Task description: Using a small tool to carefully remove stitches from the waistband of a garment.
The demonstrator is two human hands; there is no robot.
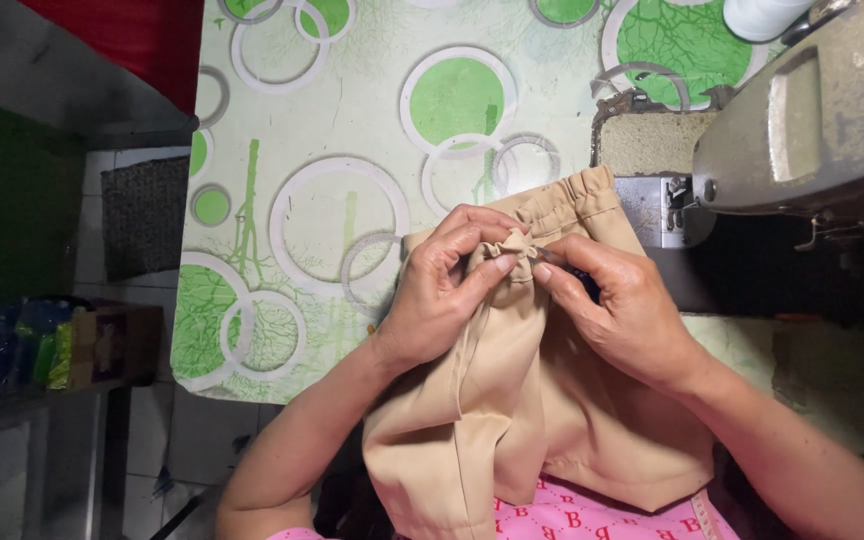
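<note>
Fingertips of my left hand (pixel 444 285) and right hand (pixel 620 308) pinch one small gathered tuck on one tan cotton garment (pixel 552 420), lying over the green-circled tablecloth (pixel 352 110). One grey sewing machine (pixel 812 110) is cut off top right; my right palm hides a dark object I cannot identify.

Tan garment (pixel 552 420), white tablecloth (pixel 352 120) with green circles, grey sewing machine (pixel 812 110), pink printed cloth (pixel 592 515)

The beige garment (pixel 552 400) is smooth, matt woven cloth, gathered at its waistband. A glossy plastic sheet (pixel 352 120) with green circles covers the table, and the sewing machine (pixel 812 110) is dull, worn grey metal.
</note>
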